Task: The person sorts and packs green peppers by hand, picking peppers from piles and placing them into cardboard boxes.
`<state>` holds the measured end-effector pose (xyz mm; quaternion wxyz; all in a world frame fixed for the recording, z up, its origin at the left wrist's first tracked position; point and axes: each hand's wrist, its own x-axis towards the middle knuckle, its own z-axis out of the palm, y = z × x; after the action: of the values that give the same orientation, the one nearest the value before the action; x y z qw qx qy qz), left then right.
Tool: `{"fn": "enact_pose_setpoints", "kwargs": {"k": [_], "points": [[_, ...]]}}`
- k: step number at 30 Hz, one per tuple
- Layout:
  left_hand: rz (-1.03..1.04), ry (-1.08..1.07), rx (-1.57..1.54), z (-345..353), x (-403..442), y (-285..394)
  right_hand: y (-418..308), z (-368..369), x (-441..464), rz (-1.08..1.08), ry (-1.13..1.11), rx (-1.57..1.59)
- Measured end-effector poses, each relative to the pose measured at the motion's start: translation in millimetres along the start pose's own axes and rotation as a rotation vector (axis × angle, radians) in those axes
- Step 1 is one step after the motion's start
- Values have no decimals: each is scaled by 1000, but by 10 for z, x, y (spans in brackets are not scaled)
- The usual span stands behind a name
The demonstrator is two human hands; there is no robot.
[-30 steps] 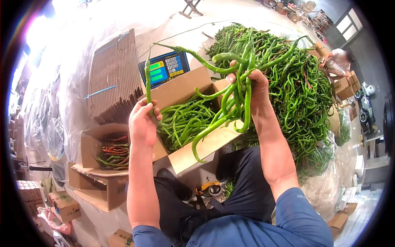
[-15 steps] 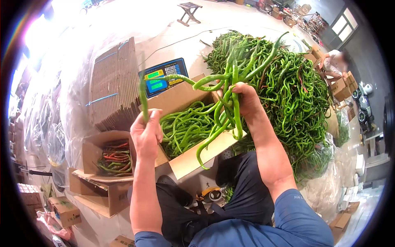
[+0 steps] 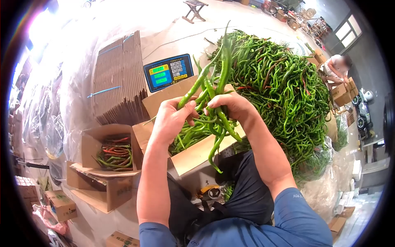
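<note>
In R hand, long grn peppers curl.

Our bare left hand pinches a long, slim green pepper; just beside it, our bare right hand clasps a loose bunch of curved green peppers. Both are above an open brown cardboard box. We see a broad heap of mostly green peppers to our right and a blue-framed digital panel ahead.
</note>
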<state>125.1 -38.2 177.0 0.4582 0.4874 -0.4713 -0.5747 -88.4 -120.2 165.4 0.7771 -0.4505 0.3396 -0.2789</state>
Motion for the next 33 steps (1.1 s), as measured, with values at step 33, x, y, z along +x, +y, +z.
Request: {"fn": "enact_pose_setpoints", "kwargs": {"k": [33], "points": [[73,440,-476,-678,-224,-226,-20,-405,298,22,103,-120]]}}
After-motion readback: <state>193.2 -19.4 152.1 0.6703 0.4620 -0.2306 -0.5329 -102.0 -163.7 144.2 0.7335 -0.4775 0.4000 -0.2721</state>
